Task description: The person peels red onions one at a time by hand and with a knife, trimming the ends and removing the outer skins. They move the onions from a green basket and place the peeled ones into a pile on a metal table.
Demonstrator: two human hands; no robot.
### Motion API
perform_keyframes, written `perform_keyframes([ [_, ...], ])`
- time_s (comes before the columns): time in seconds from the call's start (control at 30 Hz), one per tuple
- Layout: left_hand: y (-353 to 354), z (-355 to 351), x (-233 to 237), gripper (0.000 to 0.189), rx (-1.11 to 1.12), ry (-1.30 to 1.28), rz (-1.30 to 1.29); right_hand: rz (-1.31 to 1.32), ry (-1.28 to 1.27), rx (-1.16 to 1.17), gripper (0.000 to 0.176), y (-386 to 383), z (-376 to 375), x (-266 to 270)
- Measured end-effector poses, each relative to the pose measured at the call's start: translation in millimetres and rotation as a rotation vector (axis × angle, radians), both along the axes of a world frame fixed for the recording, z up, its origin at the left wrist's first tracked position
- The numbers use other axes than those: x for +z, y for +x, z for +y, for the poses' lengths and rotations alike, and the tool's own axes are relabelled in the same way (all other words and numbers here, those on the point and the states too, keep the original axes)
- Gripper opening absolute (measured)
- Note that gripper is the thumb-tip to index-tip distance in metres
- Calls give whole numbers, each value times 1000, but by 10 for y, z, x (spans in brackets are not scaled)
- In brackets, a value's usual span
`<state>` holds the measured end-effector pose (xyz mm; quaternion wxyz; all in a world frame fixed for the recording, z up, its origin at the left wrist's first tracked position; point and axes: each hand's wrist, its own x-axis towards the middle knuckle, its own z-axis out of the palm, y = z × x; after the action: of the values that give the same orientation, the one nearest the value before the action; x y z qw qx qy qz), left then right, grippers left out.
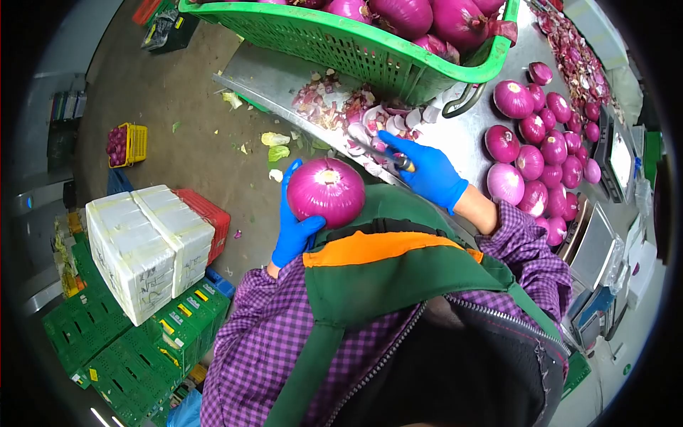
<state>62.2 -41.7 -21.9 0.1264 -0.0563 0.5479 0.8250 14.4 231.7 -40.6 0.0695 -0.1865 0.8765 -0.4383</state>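
Note:
A large peeled red onion (326, 193) rests in my left hand (293, 231), its cut end facing up and the blue-gloved fingers curled round its side. My right hand (430, 171), gloved in blue too, grips a small knife (380, 151) by its wooden handle. The blade points left over the table edge, apart from the onion. Below the knife lie onion skins and cut ends (359, 117). Just beyond them a green basket (341, 37) holds several red onions (405, 14).
Several peeled onions (530, 162) cover the metal table (466, 117) on the right, near a scale (619, 153). More skins (573, 60) lie at the far right. A white foam box (146, 249) and green crates (135, 359) stand at left. Leaf scraps (277, 146) litter the floor.

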Motion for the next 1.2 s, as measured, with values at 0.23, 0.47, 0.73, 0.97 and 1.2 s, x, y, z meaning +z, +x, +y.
perform_keyframes([
  [0.23,-87,4,10,102,-107,206,-100,-72,163,204,70,-56,-224,423],
  [0.47,-120,-49,-106,99,-168,219,-150,-69,290,9,55,-261,-24,114],
  [0.73,-244,154,101,102,-294,94,-169,-408,-664,-133,36,-8,-432,82],
  [0.97,-342,353,-349,80,-299,126,-466,-56,-655,-115,28,446,-73,462],
  [1.2,-774,2344,-71,102,-858,-195,295,197,-729,-508,21,1041,812,512],
])
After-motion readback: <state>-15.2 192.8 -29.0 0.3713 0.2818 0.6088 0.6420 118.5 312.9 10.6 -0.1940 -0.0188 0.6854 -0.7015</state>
